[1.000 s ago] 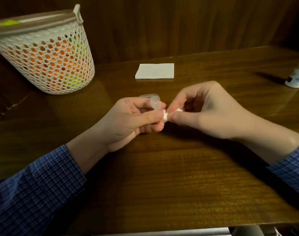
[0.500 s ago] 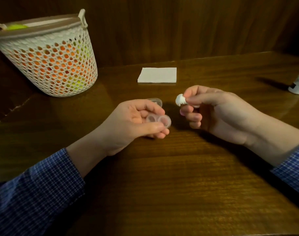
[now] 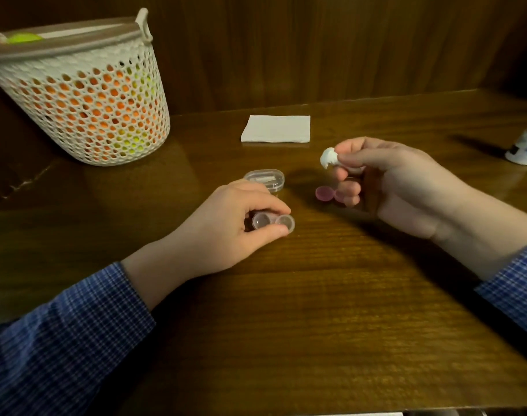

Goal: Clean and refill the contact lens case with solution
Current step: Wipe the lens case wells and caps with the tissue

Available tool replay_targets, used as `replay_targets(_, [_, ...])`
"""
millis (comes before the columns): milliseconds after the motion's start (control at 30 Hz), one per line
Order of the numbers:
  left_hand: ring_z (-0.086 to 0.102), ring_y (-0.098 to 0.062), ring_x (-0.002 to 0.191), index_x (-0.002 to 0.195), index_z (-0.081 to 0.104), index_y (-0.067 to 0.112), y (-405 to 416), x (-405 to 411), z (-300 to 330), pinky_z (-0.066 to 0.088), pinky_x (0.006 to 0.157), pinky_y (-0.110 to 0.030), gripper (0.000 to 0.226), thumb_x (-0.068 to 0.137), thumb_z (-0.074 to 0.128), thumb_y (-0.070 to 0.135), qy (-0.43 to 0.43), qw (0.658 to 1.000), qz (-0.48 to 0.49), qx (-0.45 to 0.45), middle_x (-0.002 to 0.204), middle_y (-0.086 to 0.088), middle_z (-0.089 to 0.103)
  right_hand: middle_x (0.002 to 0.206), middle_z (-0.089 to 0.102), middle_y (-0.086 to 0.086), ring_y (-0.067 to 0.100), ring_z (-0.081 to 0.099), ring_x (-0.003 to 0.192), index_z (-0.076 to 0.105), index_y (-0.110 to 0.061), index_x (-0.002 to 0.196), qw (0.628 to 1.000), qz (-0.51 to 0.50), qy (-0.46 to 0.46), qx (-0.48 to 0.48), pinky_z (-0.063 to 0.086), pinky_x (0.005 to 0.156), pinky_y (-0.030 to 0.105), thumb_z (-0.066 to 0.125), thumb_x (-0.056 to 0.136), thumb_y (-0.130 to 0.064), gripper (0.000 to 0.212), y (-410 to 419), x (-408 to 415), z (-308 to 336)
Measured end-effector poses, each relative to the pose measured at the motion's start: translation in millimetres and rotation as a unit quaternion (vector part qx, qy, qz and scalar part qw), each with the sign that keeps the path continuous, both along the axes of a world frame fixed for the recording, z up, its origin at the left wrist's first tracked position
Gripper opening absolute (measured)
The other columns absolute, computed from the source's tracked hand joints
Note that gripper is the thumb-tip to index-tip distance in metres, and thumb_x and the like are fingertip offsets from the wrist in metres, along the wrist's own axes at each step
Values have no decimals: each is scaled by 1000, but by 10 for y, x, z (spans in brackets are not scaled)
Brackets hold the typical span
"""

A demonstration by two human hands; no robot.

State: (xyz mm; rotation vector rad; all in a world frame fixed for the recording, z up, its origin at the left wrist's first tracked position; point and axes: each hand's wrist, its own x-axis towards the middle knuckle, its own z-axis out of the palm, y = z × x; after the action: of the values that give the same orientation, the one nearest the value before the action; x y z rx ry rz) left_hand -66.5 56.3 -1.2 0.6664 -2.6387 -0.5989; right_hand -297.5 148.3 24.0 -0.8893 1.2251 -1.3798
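We see the left hand (image 3: 241,214) pinching the open contact lens case (image 3: 273,222) between thumb and fingers, low against the wooden table (image 3: 316,310). To the right of the case, the right hand (image 3: 385,181) grips a small white wad (image 3: 328,157). Two pink caps (image 3: 325,193) lie beneath those fingers. Behind the case sit a clear box (image 3: 264,178) and folded tissue (image 3: 275,129); the solution bottle (image 3: 526,145) stands far right.

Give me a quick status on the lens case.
Left hand grips open lens case on table. Right hand pinches white wad. Pink caps off; nothing blocking.
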Motion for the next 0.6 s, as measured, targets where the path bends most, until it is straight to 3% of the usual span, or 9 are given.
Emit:
replay_targets(100, [55, 1, 108, 125, 71, 32, -12, 8, 2, 48, 93, -25, 40, 90, 63, 49, -17, 1000, 17, -1, 110, 21, 61, 81, 71, 7, 15, 66, 67, 71, -9, 107, 997, 9, 82, -10, 51, 60, 26, 64, 98, -13, 12, 2, -26, -46])
replay_targets(200, [57, 2, 104, 132, 65, 32, -27, 23, 5, 51, 84, -18, 46, 89, 68, 47, -6, 1000, 21, 22, 109, 22, 60, 88, 77, 11, 16, 69, 74, 75, -11, 104, 989, 23, 146, -29, 56, 60, 22, 68, 94, -10, 12, 7, -7, -103])
replay_targets(300, [58, 1, 102, 130, 65, 32, -25, 32, 3, 49, 85, -16, 45, 87, 72, 44, -6, 1000, 14, 16, 105, 21, 61, 87, 77, 9, 15, 72, 72, 76, -13, 99, 990, 5, 137, -39, 58, 59, 23, 72, 88, -7, 13, 0, -44, -65])
replay_targets(433, [59, -2, 94, 119, 73, 28, -11, 22, -3, 53, 81, -25, 30, 90, 71, 35, 0, 1000, 17, -14, 99, 18, 63, 84, 77, 3, 11, 70, 72, 76, -17, 92, 986, -61, 152, -27, 56, 59, 23, 75, 87, -9, 10, -31, -245, 6])
replay_targets(533, [52, -3, 104, 125, 70, 28, -17, -5, -7, 46, 86, -19, 33, 92, 71, 33, -12, 997, 56, -55, 112, 16, 63, 89, 76, 5, 17, 69, 81, 74, -17, 90, 979, -77, 190, 15, 58, 65, 26, 76, 87, -8, 9, -68, -330, -19])
replay_targets(600, [47, -3, 106, 128, 69, 26, 25, -49, 5, 38, 82, -12, 36, 92, 72, 31, 12, 992, 88, -92, 115, 11, 61, 91, 76, 8, 21, 69, 85, 74, -15, 91, 976, -77, 200, 34, 59, 71, 31, 78, 86, -10, 8, -85, -345, -50])
